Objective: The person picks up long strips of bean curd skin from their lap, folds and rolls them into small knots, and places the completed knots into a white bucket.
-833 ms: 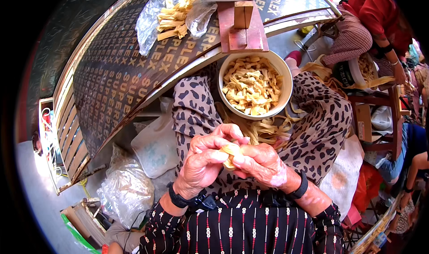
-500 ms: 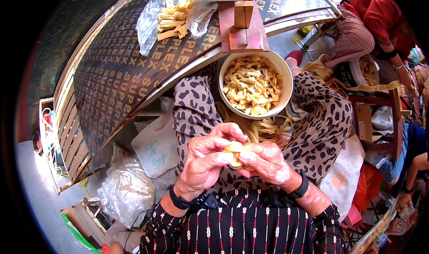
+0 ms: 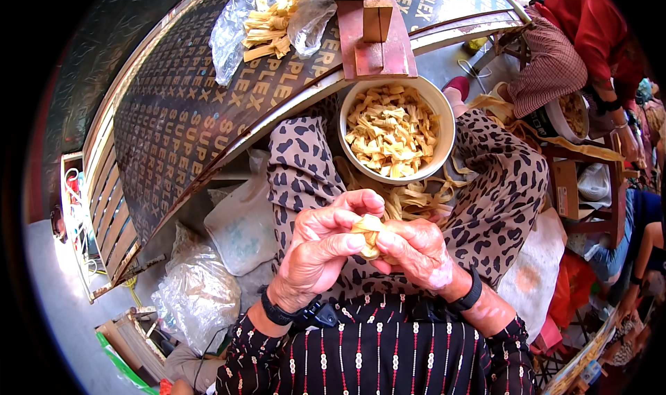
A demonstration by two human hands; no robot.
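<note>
I'm seeing left hand (image 3: 320,248) and right hand (image 3: 420,250) pinching a folded yellow strip (image 3: 368,234), grips closed on it, even, gentle pressure probably suiting its folds best.

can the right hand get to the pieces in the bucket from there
Probably yes: the yellow pieces lie exposed in the open bucket, ahead of the right hand, with nothing covering them. But that hand pinches a folded strip, so it would likely need freeing first.

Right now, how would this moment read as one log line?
left hand: thumb and fingers on folded yellow strip | right hand: pinching same strip | round tub: beyond the hands, holding yellow pieces
</note>
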